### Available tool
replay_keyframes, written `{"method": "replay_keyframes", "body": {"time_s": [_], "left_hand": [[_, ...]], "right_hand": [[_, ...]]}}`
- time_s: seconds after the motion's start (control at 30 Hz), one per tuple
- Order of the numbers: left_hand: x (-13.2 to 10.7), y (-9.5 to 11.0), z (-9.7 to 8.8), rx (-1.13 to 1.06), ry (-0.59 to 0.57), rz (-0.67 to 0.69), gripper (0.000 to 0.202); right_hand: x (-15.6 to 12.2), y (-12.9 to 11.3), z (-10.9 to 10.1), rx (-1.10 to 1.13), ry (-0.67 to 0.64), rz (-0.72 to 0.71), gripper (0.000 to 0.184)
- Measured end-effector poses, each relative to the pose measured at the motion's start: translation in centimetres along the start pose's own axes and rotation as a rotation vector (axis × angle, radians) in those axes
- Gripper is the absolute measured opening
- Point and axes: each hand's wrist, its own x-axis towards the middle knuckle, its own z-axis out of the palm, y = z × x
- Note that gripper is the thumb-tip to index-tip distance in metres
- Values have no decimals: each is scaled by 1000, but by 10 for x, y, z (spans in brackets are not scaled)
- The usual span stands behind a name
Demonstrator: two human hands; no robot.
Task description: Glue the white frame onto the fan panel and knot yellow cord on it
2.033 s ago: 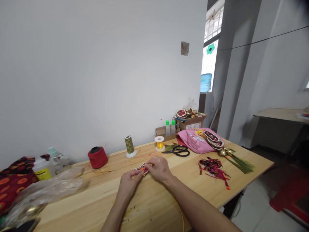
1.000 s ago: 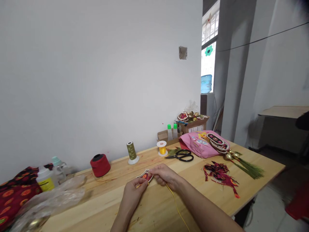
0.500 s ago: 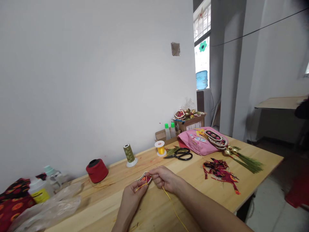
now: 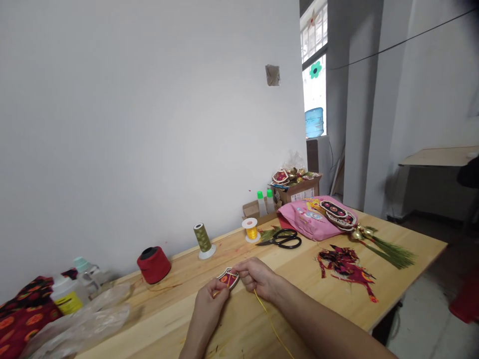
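Observation:
Over the wooden table [image 4: 329, 304], both my hands meet on a small red patterned fabric piece [image 4: 228, 277] edged in white. My left hand [image 4: 210, 305] is closed, pinching its near side from below. My right hand [image 4: 257, 277] is closed, pinching its right edge together with a thin yellow cord [image 4: 267, 319] that trails back along my right forearm. Which fingers grip the cord itself is too small to see.
Behind my hands stand a red thread cone [image 4: 153, 265], an olive spool [image 4: 203, 240] and a yellow spool [image 4: 250, 230]. Black scissors [image 4: 282, 240], a pink pouch [image 4: 312, 217], red fabric scraps [image 4: 346, 267] and green tassels [image 4: 392, 250] lie right. Bottles [image 4: 66, 295] and a plastic bag [image 4: 80, 324] sit left.
My hands have stayed together on the fabric piece, turning it slightly. The yellow cord has come into view hanging from my right hand. The view has shifted a little.

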Motion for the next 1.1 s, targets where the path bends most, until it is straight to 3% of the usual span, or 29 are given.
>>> {"method": "replay_keyframes", "body": {"time_s": [0.17,0.47,0.6,0.73,0.97,1.1], "left_hand": [[0,-3,1,-54,-18,-69,21],[5,-10,-5,-250,-65,-120,37],[6,-9,-6,-204,-57,-91,34],[4,-6,-7,-147,-67,-67,29],[2,-7,-6,-230,-90,-112,38],[2,-7,-4,-177,-100,-94,32]], "right_hand": [[0,-1,-2,34,-39,29,15],[4,-5,-13,169,-315,178,19],[1,-6,-12,110,-391,181,25],[-3,4,0,-247,-237,-1,26],[-4,20,10,-1133,73,-563,20],[-10,14,9,-1503,194,-692,20]]}}
